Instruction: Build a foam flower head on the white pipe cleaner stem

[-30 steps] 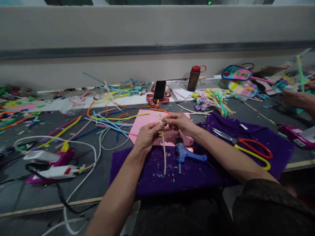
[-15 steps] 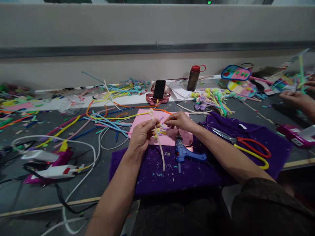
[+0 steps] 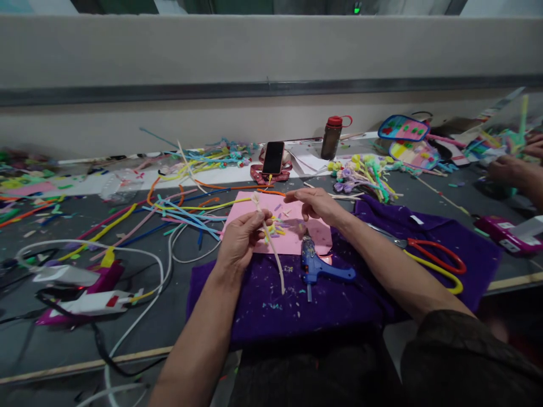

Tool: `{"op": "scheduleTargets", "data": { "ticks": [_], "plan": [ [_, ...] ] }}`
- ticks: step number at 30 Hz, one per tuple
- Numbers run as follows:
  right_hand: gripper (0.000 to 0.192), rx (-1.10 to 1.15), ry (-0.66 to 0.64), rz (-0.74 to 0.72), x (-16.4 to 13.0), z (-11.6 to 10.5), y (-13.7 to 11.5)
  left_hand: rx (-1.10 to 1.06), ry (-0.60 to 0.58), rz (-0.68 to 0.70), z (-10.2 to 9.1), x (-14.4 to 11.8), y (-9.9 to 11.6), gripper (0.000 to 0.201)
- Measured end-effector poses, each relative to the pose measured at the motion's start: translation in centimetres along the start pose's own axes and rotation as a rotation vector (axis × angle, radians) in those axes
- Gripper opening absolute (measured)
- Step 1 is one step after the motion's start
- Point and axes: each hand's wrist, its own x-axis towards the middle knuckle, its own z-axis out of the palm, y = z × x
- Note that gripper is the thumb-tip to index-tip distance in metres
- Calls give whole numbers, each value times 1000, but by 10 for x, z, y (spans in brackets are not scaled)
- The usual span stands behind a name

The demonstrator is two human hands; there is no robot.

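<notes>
My left hand [image 3: 242, 236] pinches a cream pipe cleaner [image 3: 278, 265] between thumb and fingers. Its knotted top sticks up past the fingertips, and the long stem hangs down over the purple cloth [image 3: 263, 319]. To the right, my right hand [image 3: 320, 204] hovers over a pink sheet [image 3: 319, 229] with its fingers stretched and apart, holding nothing that I can see. Short yellow, lilac and cream pieces [image 3: 278, 226] lie on the sheet between the hands. Just below my right hand rests a blue glue gun [image 3: 316, 267], its nozzle towards the sheet.
Scissors [image 3: 436, 254] with red and yellow handles lie under my right forearm. Loose pipe cleaners [image 3: 186, 215] and white cables [image 3: 163, 265] spread leftward. Behind stand a phone [image 3: 272, 158], a bottle [image 3: 331, 138] and bundled stems [image 3: 365, 175]. Another person's hand [image 3: 511, 172] is at far right.
My right hand has drawn slightly up and away from the pipe cleaner, and its fingers have straightened. My left hand keeps its hold, with the knotted top tilted a little left.
</notes>
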Motion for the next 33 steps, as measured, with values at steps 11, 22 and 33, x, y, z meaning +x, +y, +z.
{"op": "scheduleTargets", "data": {
  "ticks": [11,22,33],
  "plan": [
    [26,-10,42,-82,-4,11,-6,11,-121,-72,3,-8,4,24],
    [18,58,-178,-47,-14,31,-15,96,-215,-121,8,-9,5,24],
    [19,221,-93,17,-22,39,-18,-109,-197,-160,-4,-22,20,20]
  ]
}}
